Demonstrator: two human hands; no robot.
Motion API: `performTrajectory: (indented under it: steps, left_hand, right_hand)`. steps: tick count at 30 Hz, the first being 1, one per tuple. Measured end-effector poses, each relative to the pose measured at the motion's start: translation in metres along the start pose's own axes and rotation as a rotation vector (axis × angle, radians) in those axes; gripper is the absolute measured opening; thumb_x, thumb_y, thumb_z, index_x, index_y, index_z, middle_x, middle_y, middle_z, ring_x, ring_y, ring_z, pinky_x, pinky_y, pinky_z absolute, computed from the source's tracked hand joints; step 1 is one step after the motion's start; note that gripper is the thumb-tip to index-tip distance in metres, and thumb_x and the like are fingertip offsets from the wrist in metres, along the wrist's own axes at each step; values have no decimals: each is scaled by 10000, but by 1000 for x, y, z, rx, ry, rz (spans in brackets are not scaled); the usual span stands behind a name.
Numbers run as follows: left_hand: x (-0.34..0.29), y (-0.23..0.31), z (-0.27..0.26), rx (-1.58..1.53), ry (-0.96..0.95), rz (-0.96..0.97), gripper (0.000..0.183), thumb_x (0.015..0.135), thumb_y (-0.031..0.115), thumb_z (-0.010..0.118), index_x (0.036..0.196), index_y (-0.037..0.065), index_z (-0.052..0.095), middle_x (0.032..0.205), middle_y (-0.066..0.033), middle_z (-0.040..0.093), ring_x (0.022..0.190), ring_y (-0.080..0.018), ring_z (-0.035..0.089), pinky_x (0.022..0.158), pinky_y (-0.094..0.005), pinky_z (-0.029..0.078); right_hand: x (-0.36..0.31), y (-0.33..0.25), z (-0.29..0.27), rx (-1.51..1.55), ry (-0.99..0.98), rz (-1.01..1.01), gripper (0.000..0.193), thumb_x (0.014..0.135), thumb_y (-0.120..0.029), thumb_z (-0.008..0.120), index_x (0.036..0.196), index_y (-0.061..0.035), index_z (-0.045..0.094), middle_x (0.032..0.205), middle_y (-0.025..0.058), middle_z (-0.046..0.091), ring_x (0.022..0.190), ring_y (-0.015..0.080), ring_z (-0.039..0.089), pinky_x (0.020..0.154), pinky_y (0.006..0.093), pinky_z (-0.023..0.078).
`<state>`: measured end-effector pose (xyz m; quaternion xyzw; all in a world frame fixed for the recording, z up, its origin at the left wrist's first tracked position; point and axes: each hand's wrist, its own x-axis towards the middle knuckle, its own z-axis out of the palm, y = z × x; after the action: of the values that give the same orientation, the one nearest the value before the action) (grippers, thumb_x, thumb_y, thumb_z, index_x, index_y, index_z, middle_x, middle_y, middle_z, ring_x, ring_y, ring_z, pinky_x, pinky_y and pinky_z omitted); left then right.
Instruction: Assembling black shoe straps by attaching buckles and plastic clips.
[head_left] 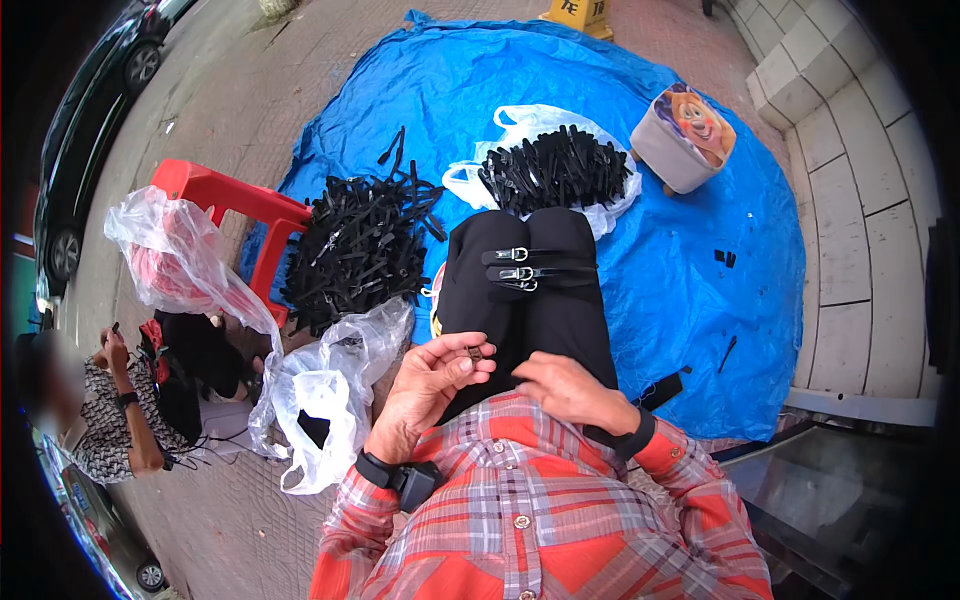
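My left hand [430, 382] is raised over my lap, thumb and fingers pinched on a small dark brown piece [475, 353], too small to name. To its right, my right hand [575, 390] hovers close to my shirt, fingers loosely bent and slightly apart, nothing visible in them. Across my black-trousered knees lie several short black straps [545, 273] with silver buckles. Left of my knees, a loose heap of black straps [355, 250] is piled on the blue tarp [700, 300]. Beyond my knees, black straps in a denser pile [555, 170] rest on a white plastic bag [520, 120].
A red plastic stool [240, 205] with a clear bag [165, 240] stands left. Another clear bag [325, 400] lies nearer. At far left sits another person [120, 400]. A padded stool [685, 138] stands far right, near a tiled wall [850, 260]. Black scraps [725, 258] dot the tarp.
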<state>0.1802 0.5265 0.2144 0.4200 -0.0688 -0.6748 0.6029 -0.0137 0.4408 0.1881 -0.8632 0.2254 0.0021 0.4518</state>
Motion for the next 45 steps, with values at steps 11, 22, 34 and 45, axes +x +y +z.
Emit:
performTrajectory:
  steps: [11,22,34,45]
  left_hand:
    - [6,-4,-5,52,-76,20,222,836,37,590,1045,-35,570,844,-126,630,682,-170,640,601,-246,537]
    - [0,3,6,253,-86,267,247,789,-15,636,1030,-11,584,804,-41,608,702,-112,601,626,-231,512]
    - [4,0,9,356,-113,148,233,770,-20,650,998,-16,605,769,-44,610,637,-105,591,599,-211,496]
    - [-6,-7,8,361,-125,47,263,717,-75,669,971,-21,625,789,-82,640,646,-130,615,603,-233,515]
  right_hand:
    - [-2,-23,-28,1001,199,243,308,849,-33,573,1153,-10,527,705,59,602,526,68,561,439,177,429]
    - [-1,-21,-22,261,465,19,314,797,-13,610,1107,-9,559,741,77,574,593,138,556,533,264,448]
    - [-4,-35,-24,465,366,35,225,801,-5,606,1026,-8,608,790,27,542,686,88,522,596,245,426]
    - [3,-39,-22,1116,214,251,152,852,-94,596,924,38,572,779,43,594,650,71,550,598,209,467]
